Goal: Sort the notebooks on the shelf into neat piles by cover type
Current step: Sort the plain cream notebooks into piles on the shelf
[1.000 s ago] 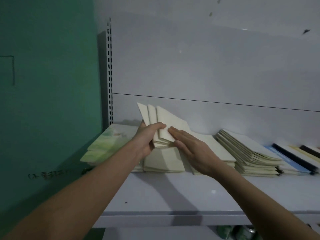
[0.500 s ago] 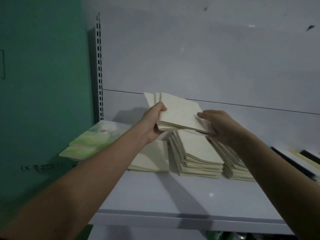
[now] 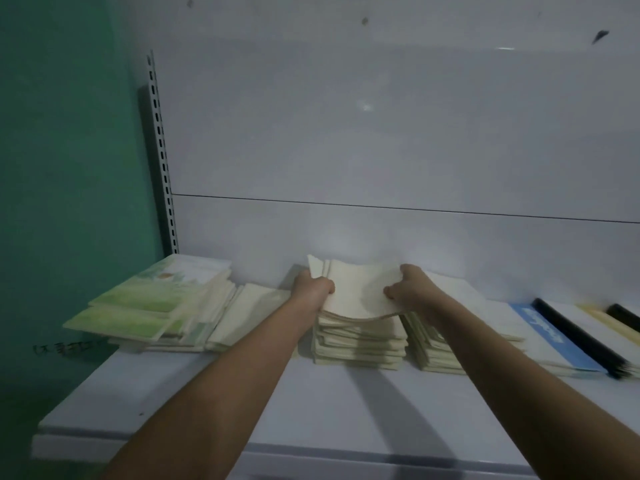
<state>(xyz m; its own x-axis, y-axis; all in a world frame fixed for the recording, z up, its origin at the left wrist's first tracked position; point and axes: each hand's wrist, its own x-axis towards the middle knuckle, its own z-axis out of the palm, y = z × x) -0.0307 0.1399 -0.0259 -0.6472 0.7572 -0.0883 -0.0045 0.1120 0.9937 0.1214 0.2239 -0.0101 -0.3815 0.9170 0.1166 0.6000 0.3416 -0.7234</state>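
Both hands, left [image 3: 311, 289] and right [image 3: 408, 289], grip a cream notebook bundle [image 3: 360, 292] resting atop the middle pile [image 3: 360, 344] on the shelf [image 3: 207, 403].

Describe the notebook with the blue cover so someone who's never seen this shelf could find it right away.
Start at the white metal shelf and follow the row of notebook piles to its right end. Past the plain cream piles lies the blue-covered notebook, the only blue one, with a black spine strip along its right side.

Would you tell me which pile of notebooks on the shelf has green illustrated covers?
The leftmost pile, beside the green wall; the piles to its right are plain cream or blue and black.
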